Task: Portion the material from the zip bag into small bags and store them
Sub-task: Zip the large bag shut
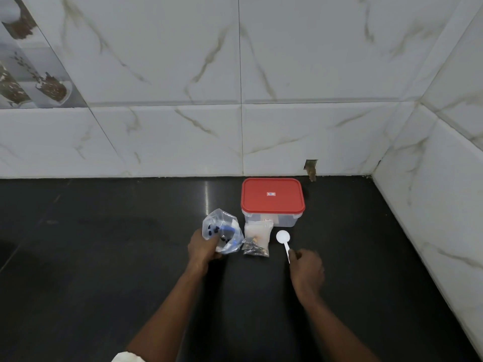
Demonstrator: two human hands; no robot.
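On the black counter (104,257), approx. mid-frame, the work sits in a tight cluster close to the marble-tile wall (183,74). The left hand (202,248) grips the zip bag (222,231) w/ fingers curled round its lower left side; the bag is clear, puffed out, held roughly upright, w/ dark and blue pieces showing inside. Can't tell if its base touches the counter. Just beside it at 3 o'clock lie the small bags (257,237): a whitish one at the far end, and a clear one w/ dark brownish bits at the near end, overlapping and flat on the counter. At 12 o'clock from them, just about touching, stands a clear container (273,202) w/ a red lid pressed on and a small label at the lid's centre. At 3 o'clock from the small bags, apart from them, is a white spoon (283,237), round bowl toward the wall, handle running to 6 o'clock into the right hand (307,265). That hand pinches the handle's near end btwn thumb and forefinger, other fingers curled under; whether the bowl is off the counter I can't tell. At 1 o'clock from the container there's a small broken notch (311,165) in the tile's bottom edge. A white sleeve edge (125,357) shows at 7 o'clock, on the left arm.
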